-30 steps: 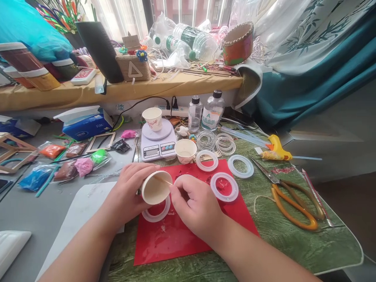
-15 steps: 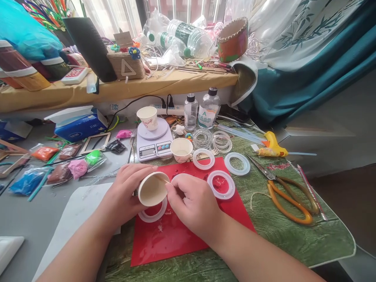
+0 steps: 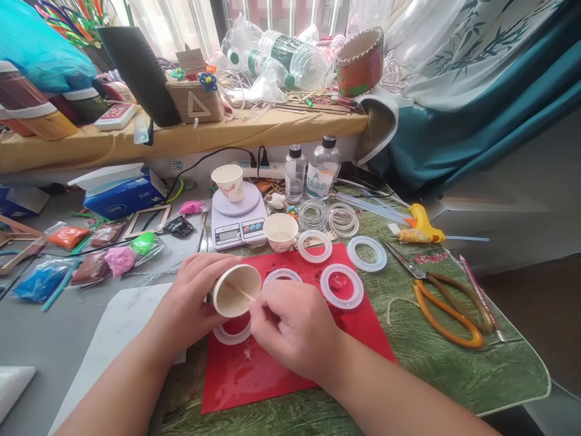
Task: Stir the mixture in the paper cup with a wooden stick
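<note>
My left hand (image 3: pixel 193 303) is wrapped round a paper cup (image 3: pixel 238 300), which tilts so that its mouth faces me. A thin wooden stick (image 3: pixel 240 291) is pinched in my right hand (image 3: pixel 293 324), its far end inside the cup. Beneath both hands lies a red sheet (image 3: pixel 263 381). On and beside it are several ring-shaped silicone molds: one ring mold (image 3: pixel 231 338) is partly hidden under the cup, another ring mold (image 3: pixel 284 274) shows behind my right hand, and a third ring mold (image 3: pixel 358 290) lies to the right.
Behind the sheet stand a kitchen scale (image 3: pixel 238 227) with a paper cup (image 3: pixel 228 183) on it, a second cup (image 3: pixel 280 233) and two bottles (image 3: pixel 322 169). Scissors (image 3: pixel 436 290) and a yellow glue gun (image 3: pixel 422 224) lie right. Clay packets (image 3: pixel 120 260) lie left.
My right hand has shifted slightly down and left, and the stick now reaches across the cup's inside. The ring mold behind that hand shows more. My left hand and the cup stay nearly still.
</note>
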